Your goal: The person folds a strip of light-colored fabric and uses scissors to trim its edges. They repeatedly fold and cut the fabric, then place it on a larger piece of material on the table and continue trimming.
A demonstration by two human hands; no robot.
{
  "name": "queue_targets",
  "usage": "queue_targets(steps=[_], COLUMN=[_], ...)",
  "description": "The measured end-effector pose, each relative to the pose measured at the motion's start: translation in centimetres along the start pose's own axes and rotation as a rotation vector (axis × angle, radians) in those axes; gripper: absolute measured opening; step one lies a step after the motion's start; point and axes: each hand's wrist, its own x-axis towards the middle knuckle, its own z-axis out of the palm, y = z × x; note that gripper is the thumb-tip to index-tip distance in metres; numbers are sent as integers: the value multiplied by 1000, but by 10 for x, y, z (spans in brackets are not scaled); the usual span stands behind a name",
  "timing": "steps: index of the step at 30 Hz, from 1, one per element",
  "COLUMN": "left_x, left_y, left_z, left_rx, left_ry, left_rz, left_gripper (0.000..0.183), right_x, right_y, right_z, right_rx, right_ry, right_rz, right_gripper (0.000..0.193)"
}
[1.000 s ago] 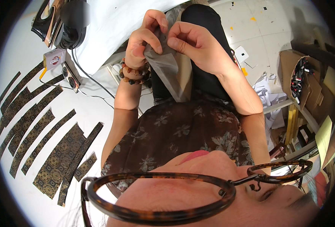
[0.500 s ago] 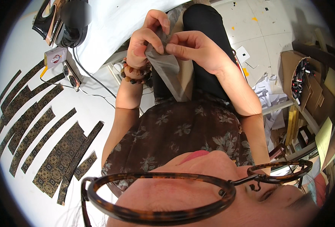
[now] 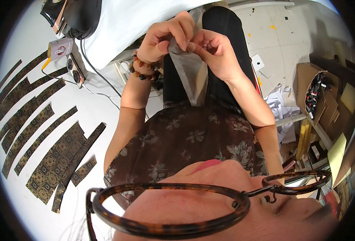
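Observation:
A strip of sheer grey fabric [image 3: 185, 70] hangs above my lap, its lower end narrowing to a point near my waist. My left hand [image 3: 167, 38], with beaded bracelets at the wrist, pinches the fabric's upper edge between thumb and fingers. Right beside it, my right hand [image 3: 217, 52] is closed at the same edge, thumb against forefinger. The fingertips of both hands nearly meet there. More of the sheer material shows behind the fingers, partly hidden. Black trousers [image 3: 225, 34] lie below the fabric.
On the white table to the left lie several black-and-gold patterned fabric pieces [image 3: 57, 160]. Near them are a small box [image 3: 61, 50], a phone [image 3: 75, 70] and a dark cable [image 3: 97, 72]. To the right stand a cardboard box [image 3: 306, 80] of dark items and white cloth [image 3: 279, 102].
Both hands have come closer together at the fabric's upper edge, my left hand moving right. The fabric now hangs smoother and shows more of its face.

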Motion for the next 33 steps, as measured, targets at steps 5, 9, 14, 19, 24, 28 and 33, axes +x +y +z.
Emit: queue_targets(steps=[5, 9, 14, 19, 24, 28, 33], left_x=[-4, -1, -2, -6, -6, -5, -7], left_y=[3, 10, 8, 9, 11, 6, 9], left_z=[6, 14, 17, 18, 21, 27, 28], left_rx=[9, -8, -32, -18, 7, -4, 15], left_ry=[55, 131, 162, 173, 198, 229, 238], left_rz=[-37, -129, -119, -102, -73, -65, -64], left_gripper=[51, 55, 58, 57, 57, 58, 58], right_x=[-10, -23, -28, -28, -40, -48, -49], right_y=[-1, -10, -24, -33, -30, -13, 7], right_z=[4, 14, 27, 35, 41, 44, 38], right_rx=[-42, 82, 256, 443, 517, 347, -147], right_ry=[131, 147, 200, 262, 245, 261, 283], right_rz=[31, 24, 190, 352, 200, -107, -436], right_gripper=[29, 42, 29, 14, 5, 11, 13])
